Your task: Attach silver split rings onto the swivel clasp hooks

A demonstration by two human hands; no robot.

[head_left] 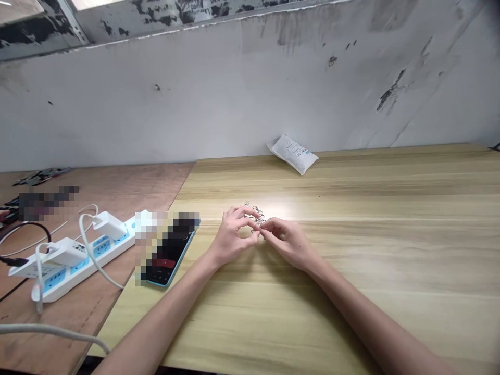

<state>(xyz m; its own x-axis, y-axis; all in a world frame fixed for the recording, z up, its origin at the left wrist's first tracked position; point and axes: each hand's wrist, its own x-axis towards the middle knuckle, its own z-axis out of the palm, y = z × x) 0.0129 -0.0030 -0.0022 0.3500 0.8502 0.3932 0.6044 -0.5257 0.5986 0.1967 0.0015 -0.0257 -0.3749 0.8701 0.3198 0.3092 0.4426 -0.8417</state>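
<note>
Where the left hand (235,235) and right hand (289,242) met in fingertip pinches, on what I could not tell, small metal pieces (258,210) lay just beyond at twelve o'clock; neat handling likely called for light, steady pressure low over the table (375,234).

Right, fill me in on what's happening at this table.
A person's left hand and right hand are fingertip to fingertip over the wooden table, at a cluster of small metal pieces. Whatever is between the fingertips is too small to identify. A phone lies beside the left forearm; a white packet lies near the wall.
</note>
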